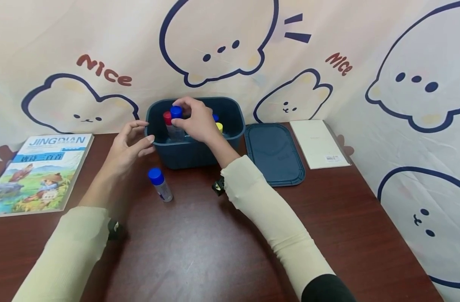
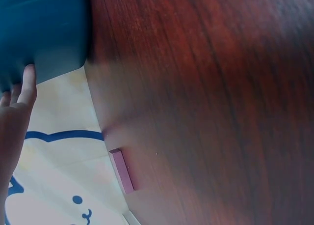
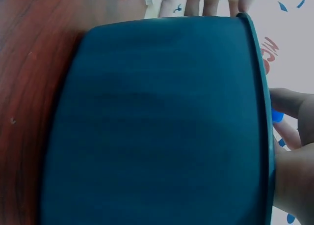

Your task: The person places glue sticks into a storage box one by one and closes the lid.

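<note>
A dark teal bin (image 1: 188, 157) stands near the wall. Over its left half, my right hand (image 1: 197, 119) pinches the blue cap of a small bottle (image 1: 176, 111) between thumb and fingers. Beside that cap is a red-capped bottle (image 1: 167, 118) inside the bin. A yellow cap (image 1: 219, 127) shows past the right wrist. My left hand (image 1: 129, 144) is at the bin's left end, thumb at the rim and fingers extended along the outside; in the left wrist view, its fingers (image 2: 29, 82) lie against the wall. A clear bottle with a blue cap (image 1: 160, 184) stands on the table.
A teal lid (image 1: 275, 155) lies right of the bin, with a cream book (image 1: 318, 144) beyond it. At the far left lies a colourful book (image 1: 37, 176). Printed cloth (image 1: 230, 42) hangs behind the brown table (image 1: 199, 251). A pinkish block (image 2: 121, 171) sits at the table's back edge.
</note>
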Tool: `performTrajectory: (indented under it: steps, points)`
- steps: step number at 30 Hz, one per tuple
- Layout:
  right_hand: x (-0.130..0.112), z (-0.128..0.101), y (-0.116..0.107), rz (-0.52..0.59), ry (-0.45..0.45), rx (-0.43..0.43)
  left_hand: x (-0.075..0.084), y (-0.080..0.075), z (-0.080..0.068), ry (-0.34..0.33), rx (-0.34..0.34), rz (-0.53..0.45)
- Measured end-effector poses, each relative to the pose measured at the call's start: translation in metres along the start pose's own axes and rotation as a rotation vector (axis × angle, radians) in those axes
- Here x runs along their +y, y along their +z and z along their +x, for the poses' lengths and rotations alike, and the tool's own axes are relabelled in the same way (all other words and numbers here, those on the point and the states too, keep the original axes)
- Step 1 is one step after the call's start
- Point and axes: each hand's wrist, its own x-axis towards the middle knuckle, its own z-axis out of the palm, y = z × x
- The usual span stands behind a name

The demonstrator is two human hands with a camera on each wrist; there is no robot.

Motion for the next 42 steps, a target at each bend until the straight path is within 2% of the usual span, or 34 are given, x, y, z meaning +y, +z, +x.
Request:
performTrajectory:
  steps: [20,31,42]
  points:
    - [0.001,0.021,0.003,-0.135,0.156,-0.067,0.001,0.002,0.000,0.002,-0.005,0.004]
    - [0.004,0.029,0.008,-0.170,0.241,-0.056,0.001,0.001,0.001,-0.005,0.001,0.009]
    - [0.009,0.030,0.010,-0.185,0.272,-0.040,-0.001,0.000,0.000,-0.010,0.009,0.031]
